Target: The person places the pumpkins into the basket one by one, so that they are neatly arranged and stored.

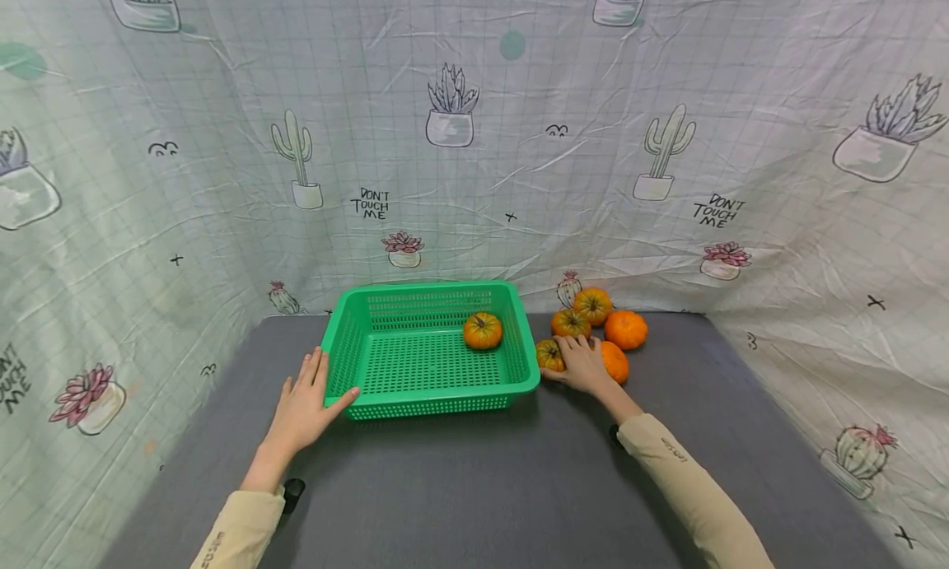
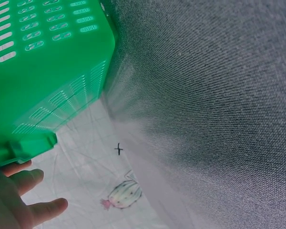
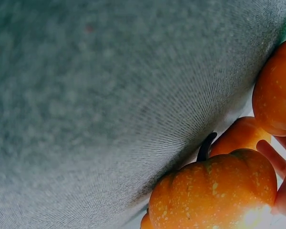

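Observation:
A green plastic basket (image 1: 437, 400) stands on the table, with one small orange-green pumpkin (image 1: 483, 331) inside near its right end. My left hand (image 1: 302, 404) rests against the basket's left front corner, fingers straight along the outside and thumb over the rim. In the left wrist view its fingers (image 2: 26, 180) lie spread beside the rim. To the right of the basket, my right hand (image 1: 581, 365) grips a small greenish-orange pumpkin (image 1: 549, 355) between thumb and fingers. In the right wrist view, the held pumpkin (image 3: 279, 88) is cut by the frame's edge, and much of that hand is hidden.
More small pumpkins cluster around my right hand: a striped pumpkin (image 1: 592, 305), another striped one (image 1: 570, 323), an orange pumpkin (image 1: 626, 329) and one beside the wrist (image 1: 614, 363). Behind the grey table (image 1: 474, 487) hangs a cactus-print cloth (image 1: 511, 165).

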Available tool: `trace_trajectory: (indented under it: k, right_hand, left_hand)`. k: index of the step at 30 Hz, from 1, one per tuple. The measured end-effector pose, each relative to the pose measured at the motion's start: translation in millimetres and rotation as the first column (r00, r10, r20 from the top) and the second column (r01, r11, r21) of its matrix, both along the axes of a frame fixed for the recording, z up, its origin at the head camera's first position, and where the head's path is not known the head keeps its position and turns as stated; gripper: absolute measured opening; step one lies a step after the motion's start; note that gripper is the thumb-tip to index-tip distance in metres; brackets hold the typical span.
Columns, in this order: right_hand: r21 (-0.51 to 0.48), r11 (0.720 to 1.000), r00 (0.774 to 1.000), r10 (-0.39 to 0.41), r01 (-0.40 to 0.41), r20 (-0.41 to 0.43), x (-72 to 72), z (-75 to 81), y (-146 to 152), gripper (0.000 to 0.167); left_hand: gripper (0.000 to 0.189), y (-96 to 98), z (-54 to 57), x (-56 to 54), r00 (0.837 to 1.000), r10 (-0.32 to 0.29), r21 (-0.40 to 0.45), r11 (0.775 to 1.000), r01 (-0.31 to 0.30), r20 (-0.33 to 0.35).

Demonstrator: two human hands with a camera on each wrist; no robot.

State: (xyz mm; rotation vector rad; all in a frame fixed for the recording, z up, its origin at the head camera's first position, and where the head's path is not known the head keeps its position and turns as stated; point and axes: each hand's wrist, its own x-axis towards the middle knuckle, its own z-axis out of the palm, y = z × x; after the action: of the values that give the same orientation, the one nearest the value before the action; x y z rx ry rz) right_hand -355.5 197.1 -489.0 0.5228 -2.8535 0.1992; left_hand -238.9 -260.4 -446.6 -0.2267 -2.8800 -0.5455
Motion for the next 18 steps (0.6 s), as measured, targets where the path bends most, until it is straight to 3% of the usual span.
trace_trajectory:
  k: [18]
  right_hand:
    - [-0.075, 0.997, 1.000, -0.022, 0.021, -0.012, 3.2, 2.7, 0.7, 0.072]
  left_hand:
    - [0.091, 0.3, 1.1, -1.3, 1.000, 0.002, -0.007, 1.000, -0.002, 0.011]
